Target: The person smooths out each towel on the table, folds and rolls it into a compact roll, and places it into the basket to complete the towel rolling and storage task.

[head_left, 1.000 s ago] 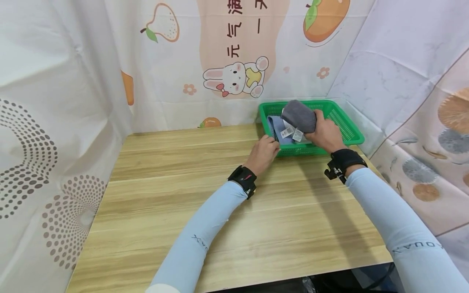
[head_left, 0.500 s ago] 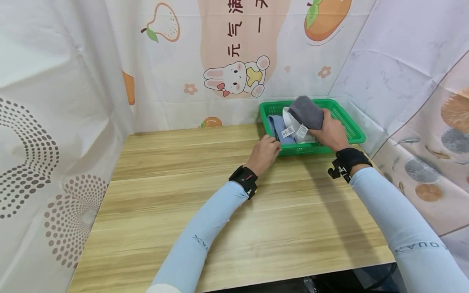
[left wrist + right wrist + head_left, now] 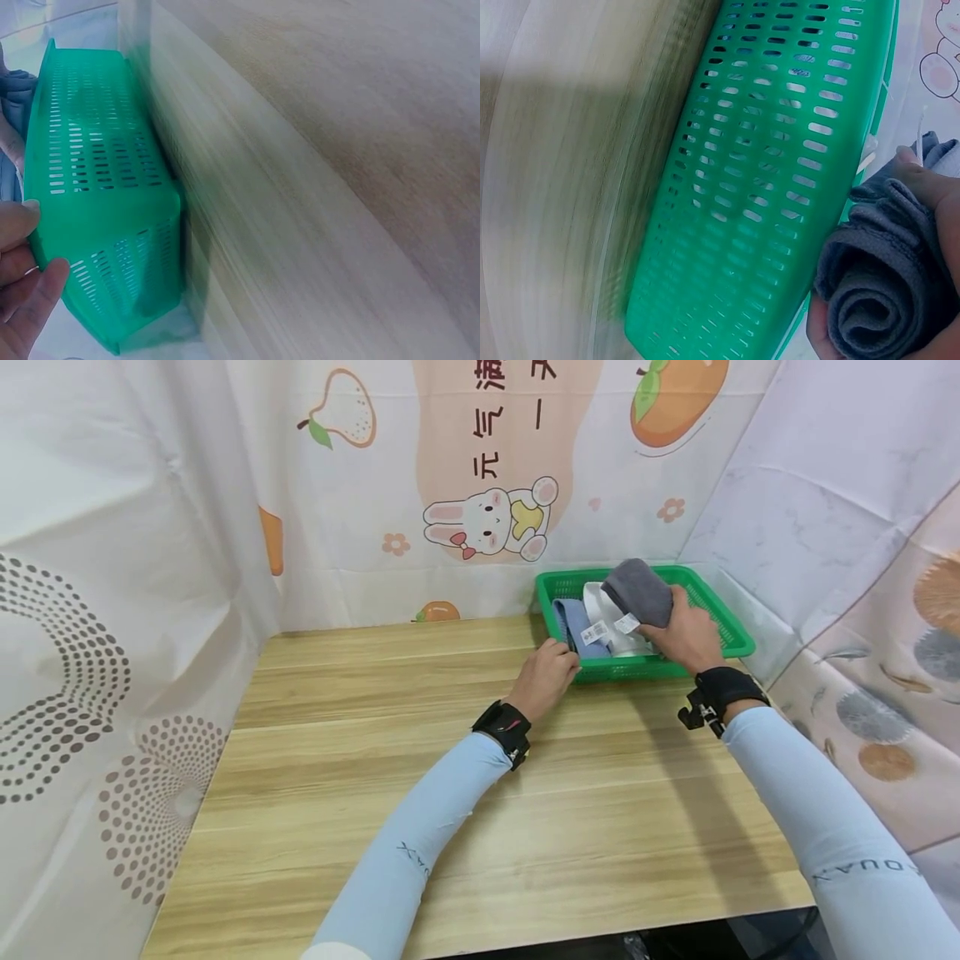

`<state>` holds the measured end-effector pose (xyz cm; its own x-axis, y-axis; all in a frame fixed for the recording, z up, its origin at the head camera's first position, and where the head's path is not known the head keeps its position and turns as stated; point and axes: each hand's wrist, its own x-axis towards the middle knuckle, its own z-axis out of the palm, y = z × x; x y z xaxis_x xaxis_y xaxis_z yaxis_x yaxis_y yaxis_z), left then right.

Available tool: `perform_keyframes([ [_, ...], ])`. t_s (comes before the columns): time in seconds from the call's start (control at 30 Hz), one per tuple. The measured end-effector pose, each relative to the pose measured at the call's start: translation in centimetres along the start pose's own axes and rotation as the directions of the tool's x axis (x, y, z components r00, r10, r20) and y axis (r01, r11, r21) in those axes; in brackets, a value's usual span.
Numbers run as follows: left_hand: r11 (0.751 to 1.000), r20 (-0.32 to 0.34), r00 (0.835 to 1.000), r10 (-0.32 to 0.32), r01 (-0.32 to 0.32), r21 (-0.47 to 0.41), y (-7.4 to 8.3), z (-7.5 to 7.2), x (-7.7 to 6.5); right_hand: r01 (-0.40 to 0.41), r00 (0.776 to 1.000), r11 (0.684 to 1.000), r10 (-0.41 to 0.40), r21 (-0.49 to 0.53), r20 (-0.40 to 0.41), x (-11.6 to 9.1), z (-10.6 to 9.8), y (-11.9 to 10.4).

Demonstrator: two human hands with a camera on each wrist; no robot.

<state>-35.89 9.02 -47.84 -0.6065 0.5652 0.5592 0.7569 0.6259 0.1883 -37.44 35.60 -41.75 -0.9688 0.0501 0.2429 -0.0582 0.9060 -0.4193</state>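
My right hand [image 3: 688, 633] grips a rolled dark grey towel [image 3: 637, 593] over the green plastic basket [image 3: 626, 671]. In the right wrist view the towel's spiral end [image 3: 870, 315] faces the camera, with fingers wrapped around the roll. My left hand [image 3: 542, 678] pinches the basket's rim at its near left corner; the left wrist view shows the thumb and fingers [image 3: 41, 300] on the rim. Inside the basket a blue cloth [image 3: 581, 625] lies at the left, and a white cloth [image 3: 609, 617] sits beside it. White tags [image 3: 595, 632] show on top.
The basket stands at the far right corner of a wood-grain table [image 3: 420, 760], near the printed back curtain [image 3: 360, 527] and the right-hand curtain [image 3: 810, 510]. Dark items [image 3: 690, 943] lie below the table's front edge.
My right hand has moved to the right with the grey towel, and more of the white cloth now shows. The left hand keeps its place at the basket's corner.
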Motion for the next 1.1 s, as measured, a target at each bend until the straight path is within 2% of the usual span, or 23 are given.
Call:
perform_keyframes([
  [0.23, 0.999, 0.017, 1.0, -0.008, 0.008, 0.032, 0.3, 0.1, 0.3, -0.027, 1.0, 1.0, 0.027, -0.003, 0.003, 0.3, -0.3, 0.6],
  [0.57, 1.0, 0.037, 0.999, -0.016, 0.016, 0.014, 0.6, 0.0, 0.5, -0.136, 0.988, 0.991, 0.136, -0.009, 0.073, 0.9, -0.2, 1.3],
  [1.1, 0.999, 0.046, 0.998, -0.032, 0.03, 0.044, 0.1, 0.1, 0.4, -0.115, 0.991, 0.993, 0.114, 0.0, 0.073, 1.2, 0.3, 2.1],
])
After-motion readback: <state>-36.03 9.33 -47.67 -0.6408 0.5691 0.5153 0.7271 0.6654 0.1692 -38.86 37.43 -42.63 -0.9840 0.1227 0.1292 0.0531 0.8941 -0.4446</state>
